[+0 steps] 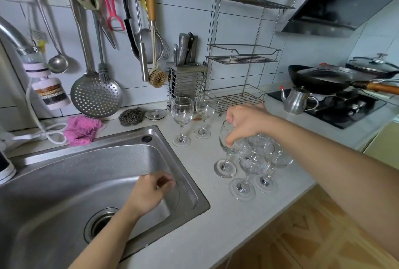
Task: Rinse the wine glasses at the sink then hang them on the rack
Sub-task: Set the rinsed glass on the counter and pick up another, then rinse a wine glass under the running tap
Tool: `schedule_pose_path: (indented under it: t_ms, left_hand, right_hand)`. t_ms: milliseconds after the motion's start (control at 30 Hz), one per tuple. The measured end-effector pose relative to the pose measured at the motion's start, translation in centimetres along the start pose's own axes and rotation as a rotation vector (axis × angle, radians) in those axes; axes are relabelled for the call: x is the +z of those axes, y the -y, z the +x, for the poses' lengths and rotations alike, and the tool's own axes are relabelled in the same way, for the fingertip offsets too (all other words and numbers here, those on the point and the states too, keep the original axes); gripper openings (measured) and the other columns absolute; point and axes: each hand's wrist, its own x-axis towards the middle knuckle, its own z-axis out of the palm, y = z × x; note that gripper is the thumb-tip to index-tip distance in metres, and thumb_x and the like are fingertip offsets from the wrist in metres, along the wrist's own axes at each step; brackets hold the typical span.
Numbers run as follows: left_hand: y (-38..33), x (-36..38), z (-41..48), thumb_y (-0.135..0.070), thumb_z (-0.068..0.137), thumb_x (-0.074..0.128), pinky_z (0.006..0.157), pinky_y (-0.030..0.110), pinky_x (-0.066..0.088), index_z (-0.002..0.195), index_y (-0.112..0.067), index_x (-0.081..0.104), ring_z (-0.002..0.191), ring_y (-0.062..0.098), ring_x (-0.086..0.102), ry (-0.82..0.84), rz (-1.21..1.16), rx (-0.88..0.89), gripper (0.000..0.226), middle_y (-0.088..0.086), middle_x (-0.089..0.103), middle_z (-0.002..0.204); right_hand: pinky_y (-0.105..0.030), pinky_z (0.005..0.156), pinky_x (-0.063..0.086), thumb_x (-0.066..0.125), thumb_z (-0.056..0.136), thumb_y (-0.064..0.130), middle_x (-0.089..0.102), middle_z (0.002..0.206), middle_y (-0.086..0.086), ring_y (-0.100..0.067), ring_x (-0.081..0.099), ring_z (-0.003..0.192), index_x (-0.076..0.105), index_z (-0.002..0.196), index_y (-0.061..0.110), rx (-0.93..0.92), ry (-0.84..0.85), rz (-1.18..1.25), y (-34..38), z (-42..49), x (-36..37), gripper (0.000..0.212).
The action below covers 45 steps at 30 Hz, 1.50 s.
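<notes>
Several clear wine glasses stand upright on the pale counter to the right of the steel sink [190,182]. My right hand [246,124] reaches over the front cluster, its fingers closed on the rim and bowl of the leftmost wine glass [227,150], whose foot rests on the counter. Two neighbouring glasses [252,161] [280,159] stand close beside it. Further back stand two more glasses [182,115] [205,110]. My left hand [151,193] hovers over the sink basin with fingers curled and nothing in it. A three-tier wire rack [241,58] stands against the tiled wall.
A tap with a filter [36,70] hangs at the left, with no water running. Utensils hang on the wall, and a knife holder [185,80] stands behind the back glasses. A kettle [298,100] and pans sit on the hob at the right. A pink cloth [82,128] lies behind the sink.
</notes>
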Motion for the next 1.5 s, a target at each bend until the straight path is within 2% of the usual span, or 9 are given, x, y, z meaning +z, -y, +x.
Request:
schedule_pose_path:
  t_ms: [333,467,633,767,900,1000,1100,1267,1500]
  left_hand:
    - [0.3,0.0,0.0,-0.021,0.094,0.073,0.069,0.006,0.044,0.091,-0.027,0.073,0.079,-0.006,0.063,0.001,-0.015,0.023,0.006,-0.013,0.073,0.083]
    - [0.4,0.0,0.0,-0.022,0.094,0.073,0.071,0.012,0.047,0.096,-0.023,0.074,0.08,0.006,0.067,-0.019,-0.025,0.009,0.003,-0.009,0.074,0.087]
    - [0.4,-0.2,0.1,-0.022,0.094,0.073,0.077,0.021,0.051,0.1,-0.021,0.074,0.085,0.014,0.068,-0.017,-0.029,-0.014,0.006,-0.004,0.075,0.09]
    - [1.0,-2.1,1.3,-0.023,0.094,0.072,0.075,0.024,0.05,0.1,-0.02,0.073,0.08,0.014,0.067,-0.044,-0.016,-0.055,0.007,-0.003,0.074,0.086]
    - [3.3,-4.4,2.0,-0.028,0.093,0.072,0.065,0.008,0.043,0.106,-0.031,0.064,0.072,-0.002,0.065,-0.052,0.071,-0.075,0.015,-0.013,0.071,0.084]
    - [6.0,-5.2,1.4,-0.031,0.093,0.072,0.061,0.005,0.041,0.116,-0.032,0.062,0.072,-0.007,0.064,-0.082,0.094,-0.146,0.025,-0.016,0.07,0.085]
    - [7.7,-5.0,1.1,-0.028,0.093,0.069,0.063,0.004,0.041,0.127,-0.03,0.059,0.077,-0.004,0.064,-0.006,0.125,-0.183,0.035,-0.016,0.07,0.089]
    - [7.8,-4.9,1.6,-0.032,0.094,0.067,0.065,0.005,0.041,0.131,-0.032,0.056,0.078,0.0,0.064,-0.013,0.081,-0.185,0.038,-0.014,0.07,0.088]
    - [7.4,-4.5,1.6,-0.028,0.095,0.066,0.065,0.005,0.041,0.133,-0.031,0.054,0.077,0.001,0.063,-0.026,0.024,-0.17,0.04,-0.014,0.07,0.09]
  right_hand:
    - [-0.042,0.087,0.036,0.077,0.044,0.062,0.064,0.091,0.012,-0.018,0.054,0.095,0.059,0.099,0.028,0.012,0.024,-0.05,-0.2,0.0,-0.1,0.068]
    - [-0.043,0.093,0.036,0.077,0.049,0.063,0.059,0.092,0.016,-0.019,0.052,0.099,0.053,0.103,0.032,0.01,0.066,-0.076,-0.3,0.0,-0.4,0.067]
    - [-0.048,0.105,0.028,0.074,0.047,0.08,0.049,0.114,0.017,-0.018,0.043,0.117,0.049,0.124,0.04,-0.002,0.071,-0.074,0.0,0.3,-0.8,0.089]
    - [-0.044,0.104,0.037,0.079,0.062,0.066,0.055,0.126,0.008,-0.019,0.05,0.118,0.054,0.125,0.032,-0.086,-0.086,0.109,1.5,2.0,-1.4,0.076]
    - [-0.031,0.091,0.044,0.085,0.069,0.047,0.055,0.131,-0.001,-0.02,0.052,0.118,0.049,0.135,0.023,-0.165,-0.082,0.268,4.4,5.2,-1.2,0.079]
    - [-0.036,0.103,0.041,0.087,0.067,0.044,0.049,0.143,-0.005,-0.024,0.045,0.131,0.043,0.142,0.026,-0.193,-0.111,0.28,6.5,8.0,-0.7,0.089]
    - [-0.046,0.106,0.034,0.082,0.064,0.053,0.047,0.148,-0.003,-0.027,0.039,0.135,0.037,0.144,0.035,-0.158,-0.176,0.154,8.3,10.2,-0.4,0.093]
    - [-0.055,0.109,0.023,0.077,0.063,0.064,0.056,0.141,-0.001,-0.028,0.037,0.136,0.035,0.144,0.039,-0.099,-0.119,0.016,9.6,12.3,0.6,0.095]
    - [-0.045,0.099,0.026,0.081,0.06,0.063,0.063,0.129,0.007,-0.022,0.046,0.123,0.049,0.133,0.041,-0.093,-0.177,0.095,10.1,12.2,1.2,0.082]
